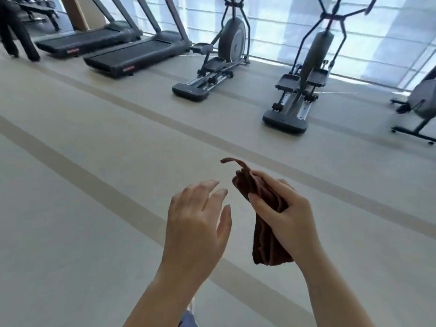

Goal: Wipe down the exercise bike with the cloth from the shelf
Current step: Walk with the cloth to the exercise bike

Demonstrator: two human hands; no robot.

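Note:
A dark brown cloth [265, 241] hangs folded from my right hand [286, 213], which is shut around its middle; one corner sticks up above the fingers. My left hand [198, 220] hovers just left of the cloth with fingers spread, not touching it. A grey exercise bike [422, 102] stands at the far right edge, only partly in frame, several steps away from both hands.
Two elliptical trainers [217, 67] [304, 90] and two treadmills [132, 55] [82, 41] line the window wall ahead. A person's dark legs [16, 34] stand at the far left. Pale floor with darker stripes [118, 138] stretches between me and the machines.

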